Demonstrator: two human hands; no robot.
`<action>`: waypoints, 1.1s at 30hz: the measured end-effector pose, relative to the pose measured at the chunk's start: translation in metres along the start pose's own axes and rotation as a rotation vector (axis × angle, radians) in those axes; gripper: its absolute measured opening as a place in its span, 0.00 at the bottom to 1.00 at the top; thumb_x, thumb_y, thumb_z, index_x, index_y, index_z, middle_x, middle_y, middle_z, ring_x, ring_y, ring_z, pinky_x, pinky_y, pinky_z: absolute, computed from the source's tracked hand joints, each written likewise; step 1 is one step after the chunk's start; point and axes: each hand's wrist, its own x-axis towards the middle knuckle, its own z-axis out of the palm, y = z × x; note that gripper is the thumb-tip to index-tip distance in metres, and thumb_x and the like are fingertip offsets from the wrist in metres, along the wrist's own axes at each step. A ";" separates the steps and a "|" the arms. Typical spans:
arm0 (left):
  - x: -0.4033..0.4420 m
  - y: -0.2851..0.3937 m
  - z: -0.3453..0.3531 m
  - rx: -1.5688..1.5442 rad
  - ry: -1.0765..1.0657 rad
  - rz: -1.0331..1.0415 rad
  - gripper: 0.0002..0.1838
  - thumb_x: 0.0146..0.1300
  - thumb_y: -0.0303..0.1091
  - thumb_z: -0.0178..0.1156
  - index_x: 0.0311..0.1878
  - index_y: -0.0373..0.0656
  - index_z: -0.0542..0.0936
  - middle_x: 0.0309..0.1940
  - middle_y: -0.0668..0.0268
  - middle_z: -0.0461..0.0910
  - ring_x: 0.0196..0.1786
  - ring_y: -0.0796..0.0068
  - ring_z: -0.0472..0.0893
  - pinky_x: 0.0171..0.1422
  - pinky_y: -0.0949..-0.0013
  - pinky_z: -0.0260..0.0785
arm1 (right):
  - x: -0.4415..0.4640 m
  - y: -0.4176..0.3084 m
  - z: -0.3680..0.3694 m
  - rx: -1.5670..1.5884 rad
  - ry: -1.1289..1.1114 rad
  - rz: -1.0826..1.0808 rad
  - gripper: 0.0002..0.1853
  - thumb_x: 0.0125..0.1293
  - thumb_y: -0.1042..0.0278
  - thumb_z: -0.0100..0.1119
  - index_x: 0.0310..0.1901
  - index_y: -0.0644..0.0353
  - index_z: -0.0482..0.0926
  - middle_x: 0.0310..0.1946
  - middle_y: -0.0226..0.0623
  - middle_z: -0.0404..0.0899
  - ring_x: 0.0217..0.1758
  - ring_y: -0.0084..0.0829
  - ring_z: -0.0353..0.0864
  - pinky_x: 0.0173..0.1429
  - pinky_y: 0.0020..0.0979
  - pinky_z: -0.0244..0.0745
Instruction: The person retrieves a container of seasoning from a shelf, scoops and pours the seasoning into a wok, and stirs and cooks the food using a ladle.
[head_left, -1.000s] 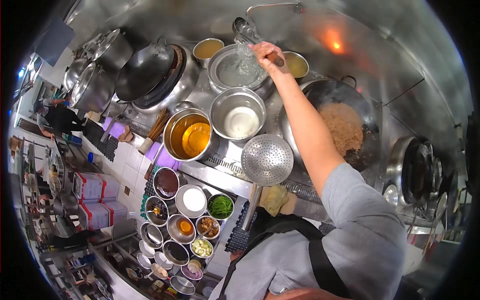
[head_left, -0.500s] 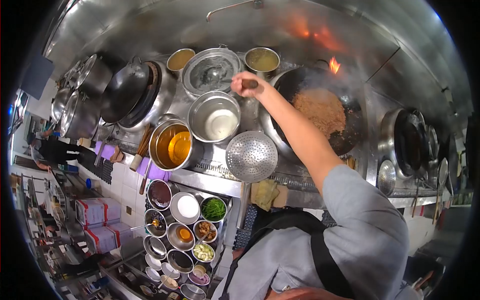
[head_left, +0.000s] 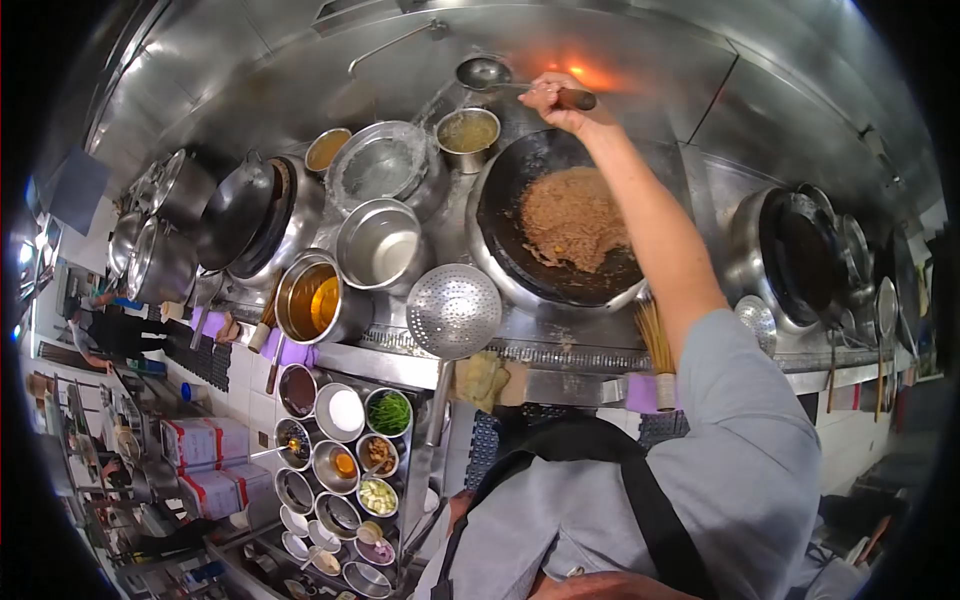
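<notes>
My right hand (head_left: 560, 100) is closed around the wooden-ended handle of a ladle (head_left: 484, 72). The ladle's bowl is raised near the back wall, above the pot of yellowish liquid (head_left: 467, 132). Below my forearm, the black wok (head_left: 510, 215) holds a mound of brown minced-looking food (head_left: 575, 218). Left of the wok stand a water basin (head_left: 380, 165) and a steel pot of clear liquid (head_left: 380, 245). My left hand is out of view.
A perforated strainer (head_left: 454, 310) lies across a pot edge at the counter front. Oil fills a pot (head_left: 308, 300) to its left. Ingredient bowls (head_left: 340, 412) stand at lower left. Another wok (head_left: 800, 255) is at right, a bamboo brush (head_left: 655, 340) nearer. A person (head_left: 115, 330) stands far left.
My right hand has lifted the ladle out of the water basin and carried it right toward the back wall. The camera view has shifted right, showing more of the wok.
</notes>
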 end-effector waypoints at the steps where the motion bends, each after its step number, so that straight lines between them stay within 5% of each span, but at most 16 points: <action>1: 0.001 -0.001 0.004 0.100 0.004 0.128 0.08 0.64 0.36 0.64 0.38 0.44 0.89 0.32 0.59 0.88 0.36 0.69 0.86 0.45 0.64 0.77 | -0.025 -0.013 -0.006 -0.019 0.010 -0.041 0.10 0.68 0.82 0.49 0.31 0.62 0.61 0.23 0.31 0.65 0.18 0.20 0.70 0.18 0.19 0.72; 5: -0.007 0.005 0.033 -0.116 0.030 -0.073 0.11 0.65 0.35 0.63 0.35 0.38 0.87 0.29 0.65 0.87 0.35 0.76 0.83 0.41 0.66 0.74 | -0.135 -0.064 -0.036 -0.329 0.172 -0.174 0.11 0.69 0.79 0.51 0.28 0.60 0.63 0.20 0.27 0.65 0.17 0.18 0.68 0.17 0.19 0.67; 12: -0.029 0.028 0.076 -0.145 -0.011 -0.145 0.10 0.68 0.34 0.60 0.39 0.37 0.84 0.30 0.62 0.84 0.31 0.74 0.81 0.35 0.68 0.71 | -0.339 -0.097 -0.129 -0.699 0.331 -0.207 0.09 0.68 0.75 0.52 0.29 0.55 0.68 0.17 0.23 0.66 0.16 0.16 0.69 0.15 0.20 0.65; 15: -0.031 0.021 0.086 -0.221 -0.059 -0.201 0.09 0.69 0.34 0.59 0.40 0.38 0.83 0.29 0.62 0.82 0.28 0.74 0.80 0.31 0.69 0.69 | -0.373 -0.102 -0.155 -0.414 0.651 -0.167 0.09 0.67 0.75 0.52 0.29 0.55 0.67 0.18 0.23 0.67 0.16 0.16 0.70 0.14 0.20 0.63; 19: -0.030 0.028 0.082 -0.437 -0.117 -0.322 0.08 0.71 0.33 0.57 0.43 0.40 0.81 0.27 0.62 0.80 0.26 0.73 0.79 0.25 0.71 0.67 | -0.373 -0.127 -0.170 -0.272 0.551 -0.151 0.10 0.66 0.78 0.53 0.29 0.57 0.64 0.20 0.26 0.67 0.18 0.17 0.71 0.16 0.19 0.67; 22: -0.028 0.038 0.074 -0.584 -0.150 -0.381 0.07 0.72 0.33 0.56 0.44 0.41 0.80 0.26 0.62 0.78 0.24 0.72 0.78 0.22 0.72 0.65 | -0.365 -0.158 -0.163 -0.160 0.431 -0.207 0.04 0.67 0.80 0.53 0.38 0.68 0.68 0.25 0.29 0.70 0.18 0.17 0.70 0.16 0.19 0.65; 24: -0.026 0.045 0.069 -0.609 -0.146 -0.405 0.07 0.72 0.33 0.56 0.44 0.41 0.79 0.26 0.62 0.78 0.23 0.72 0.78 0.20 0.73 0.64 | -0.363 -0.166 -0.153 -0.029 0.357 -0.283 0.10 0.70 0.78 0.53 0.48 0.76 0.68 0.27 0.30 0.70 0.18 0.16 0.68 0.16 0.20 0.63; 28: -0.027 0.051 0.058 -0.575 -0.087 -0.439 0.06 0.72 0.33 0.56 0.43 0.42 0.79 0.25 0.64 0.78 0.22 0.72 0.78 0.19 0.72 0.65 | -0.366 -0.154 -0.152 -0.485 0.253 -0.524 0.08 0.71 0.76 0.55 0.47 0.71 0.70 0.24 0.31 0.69 0.18 0.18 0.68 0.20 0.24 0.66; 31: -0.032 0.044 0.055 -0.588 -0.052 -0.466 0.06 0.72 0.34 0.56 0.41 0.43 0.78 0.25 0.65 0.78 0.21 0.72 0.78 0.18 0.71 0.66 | -0.371 -0.160 -0.170 -1.053 0.594 -0.538 0.09 0.68 0.77 0.55 0.48 0.69 0.72 0.20 0.30 0.66 0.16 0.20 0.67 0.19 0.28 0.67; 33: -0.037 0.034 0.054 -0.594 -0.034 -0.492 0.05 0.72 0.34 0.57 0.41 0.44 0.78 0.25 0.66 0.78 0.20 0.72 0.78 0.18 0.70 0.67 | -0.369 -0.158 -0.179 -1.399 0.852 -0.491 0.13 0.65 0.73 0.57 0.49 0.67 0.74 0.24 0.39 0.74 0.23 0.30 0.77 0.27 0.33 0.74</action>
